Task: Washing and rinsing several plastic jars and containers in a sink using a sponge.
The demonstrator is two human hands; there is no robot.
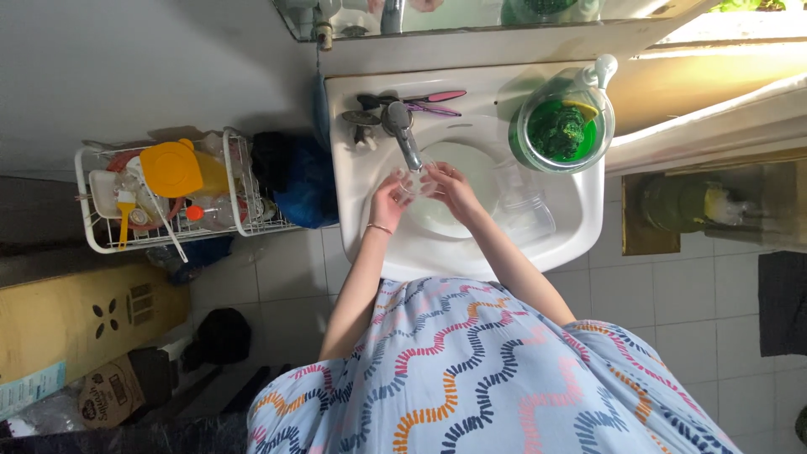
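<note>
I hold a small clear glass cup [414, 180] between both hands over the white ceramic sink [588, 210], right below the metal tap [403, 134]. My left hand [388, 200] curls around its left side and my right hand [448, 187] grips its right. A clear plastic jug [525, 206] lies in the basin beside my right forearm.

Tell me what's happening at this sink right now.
A person in a patterned dress stands at a white sink and holds a small clear glass with both hands under the faucet. The left hand grips it from one side, the right hand from the other. Whether water is running cannot be told. A clear container lies in the basin beside them, and a round bowl with a green scrubber sits on the sink's rim. A wire rack of kitchen items stands on the floor nearby.
</note>
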